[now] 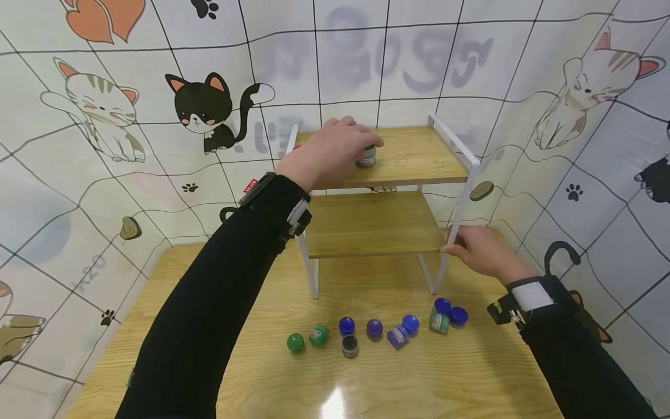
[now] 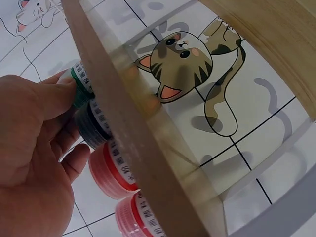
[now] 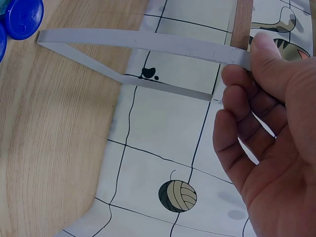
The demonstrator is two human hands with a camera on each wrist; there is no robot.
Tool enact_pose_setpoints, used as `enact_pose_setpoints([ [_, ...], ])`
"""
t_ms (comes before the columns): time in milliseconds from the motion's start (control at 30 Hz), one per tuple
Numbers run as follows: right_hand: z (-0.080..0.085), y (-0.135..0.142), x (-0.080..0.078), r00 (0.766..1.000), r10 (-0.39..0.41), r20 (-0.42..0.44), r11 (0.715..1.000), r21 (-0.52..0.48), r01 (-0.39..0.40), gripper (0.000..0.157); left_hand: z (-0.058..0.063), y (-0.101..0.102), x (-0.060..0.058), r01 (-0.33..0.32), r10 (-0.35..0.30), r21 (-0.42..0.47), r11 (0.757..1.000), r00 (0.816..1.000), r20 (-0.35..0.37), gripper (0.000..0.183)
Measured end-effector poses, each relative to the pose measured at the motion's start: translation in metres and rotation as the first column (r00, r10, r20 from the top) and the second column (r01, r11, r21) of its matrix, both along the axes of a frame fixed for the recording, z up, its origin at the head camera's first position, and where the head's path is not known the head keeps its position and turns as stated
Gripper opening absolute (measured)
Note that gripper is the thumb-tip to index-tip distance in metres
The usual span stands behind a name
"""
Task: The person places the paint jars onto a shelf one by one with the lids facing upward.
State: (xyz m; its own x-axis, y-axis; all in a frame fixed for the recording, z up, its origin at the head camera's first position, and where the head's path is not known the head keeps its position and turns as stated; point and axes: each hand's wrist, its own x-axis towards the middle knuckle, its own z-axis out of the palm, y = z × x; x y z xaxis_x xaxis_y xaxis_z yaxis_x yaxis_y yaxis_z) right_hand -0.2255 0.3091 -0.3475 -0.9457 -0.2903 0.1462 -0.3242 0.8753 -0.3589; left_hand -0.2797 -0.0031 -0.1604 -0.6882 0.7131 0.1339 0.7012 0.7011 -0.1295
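Note:
A two-tier rack with wooden boards [image 1: 413,154] and a white metal frame [image 1: 459,209] stands on the table. Over the top board, my left hand [image 1: 335,148] holds a small green paint jar [image 1: 368,157] between thumb and fingers. In the left wrist view, this green jar [image 2: 81,84] is at the head of a row with a black jar [image 2: 92,123] and two red jars [image 2: 112,170], all on the top board. With thumb and index finger, my right hand [image 1: 484,250] pinches the rack's right upright, level with the lower board [image 1: 371,224].
In front of the rack, several paint jars are spread on the table [image 1: 262,378]: green ones [image 1: 295,343] at left, a dark one [image 1: 349,346], and blue or purple ones [image 1: 374,329] toward the right. A cloth printed with cats [image 1: 209,110] hangs behind and on both sides.

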Motion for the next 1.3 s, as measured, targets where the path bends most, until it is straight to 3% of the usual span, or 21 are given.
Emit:
enact_pose_setpoints([
  [467,-0.001,0.000,-0.001,1.000,0.000,0.011,1.000,0.009,0.000,0.016,-0.002,0.005,-0.003,-0.060,0.060,-0.028,0.998,0.998,-0.008,0.045],
  [767,0.000,-0.001,0.000,1.000,0.005,0.006,1.000,0.014,-0.006,0.016,-0.004,0.003,-0.002,-0.059,0.058,-0.014,0.998,0.998,-0.015,0.046],
  [1067,0.001,-0.002,0.001,1.000,0.016,-0.013,1.000,0.023,-0.015,0.018,-0.012,-0.008,0.006,0.072,-0.066,0.072,0.995,0.994,-0.087,0.040],
  [1300,0.000,-0.001,0.001,1.000,0.016,-0.010,1.000,0.015,-0.015,0.015,-0.017,-0.018,0.019,0.196,-0.174,0.167,0.966,0.975,-0.139,0.037],
])
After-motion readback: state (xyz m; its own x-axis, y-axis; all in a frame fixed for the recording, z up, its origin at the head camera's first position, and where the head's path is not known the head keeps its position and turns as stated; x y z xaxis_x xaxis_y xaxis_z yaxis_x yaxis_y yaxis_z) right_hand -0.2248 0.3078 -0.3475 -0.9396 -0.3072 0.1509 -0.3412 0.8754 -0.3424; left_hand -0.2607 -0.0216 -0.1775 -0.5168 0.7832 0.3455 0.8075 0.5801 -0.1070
